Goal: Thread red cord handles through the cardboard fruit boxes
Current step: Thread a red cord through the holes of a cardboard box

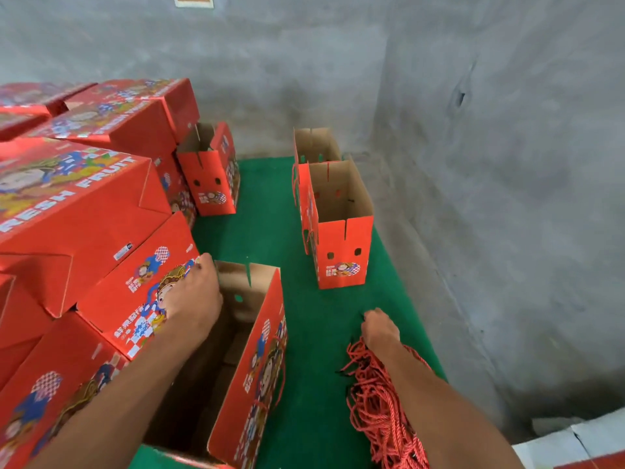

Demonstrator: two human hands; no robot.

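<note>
Your left hand (194, 299) grips the near open box's (250, 363) left wall; your right hand (378, 328) pinches something small, unidentifiable, over the red cords (378, 401).

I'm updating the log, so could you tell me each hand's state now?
Left hand: grips the open box's rim.
Right hand: pinches a red cord.

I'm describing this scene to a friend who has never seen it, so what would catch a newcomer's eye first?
First, the heap of red printed fruit boxes piled at the left, bright against the grey wall. Next, the open box in the foreground on the green mat, with the left hand at its near edge. At lower right, the right hand reaches over a tangle of red cords.
</note>
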